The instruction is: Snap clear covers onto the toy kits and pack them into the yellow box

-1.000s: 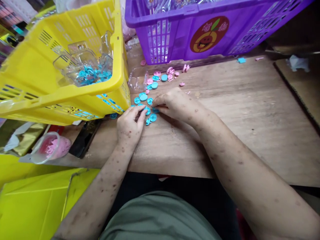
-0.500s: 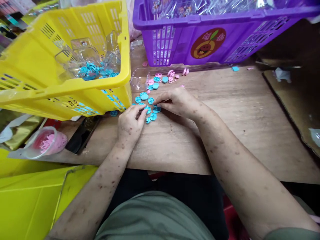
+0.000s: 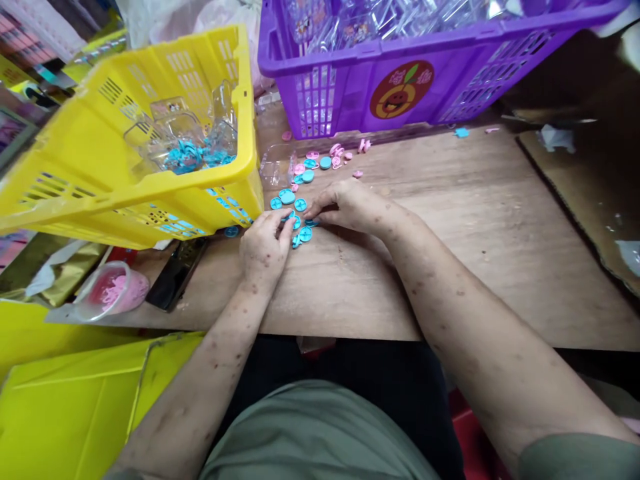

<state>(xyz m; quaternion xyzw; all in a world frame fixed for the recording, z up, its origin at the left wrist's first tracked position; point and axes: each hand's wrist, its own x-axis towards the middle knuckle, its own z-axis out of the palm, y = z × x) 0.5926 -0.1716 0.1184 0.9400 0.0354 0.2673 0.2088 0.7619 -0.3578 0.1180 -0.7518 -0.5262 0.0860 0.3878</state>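
Our left hand [image 3: 265,245] and right hand [image 3: 350,207] are curled narrow, blue discs [image 3: 305,234] between them, tbh can't tell if we're gripping any.

At the far edge of the table [image 3: 500,267], the purple basket [image 3: 345,100] is cut off above. The left hand [image 3: 265,248] and right hand [image 3: 353,207] partly hide blue discs [image 3: 305,234]; whether either pinches one is unclear.

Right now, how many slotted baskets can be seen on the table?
2: the yellow basket, left of the left hand, and the purple basket, beyond the right hand. Others may be hidden behind them.
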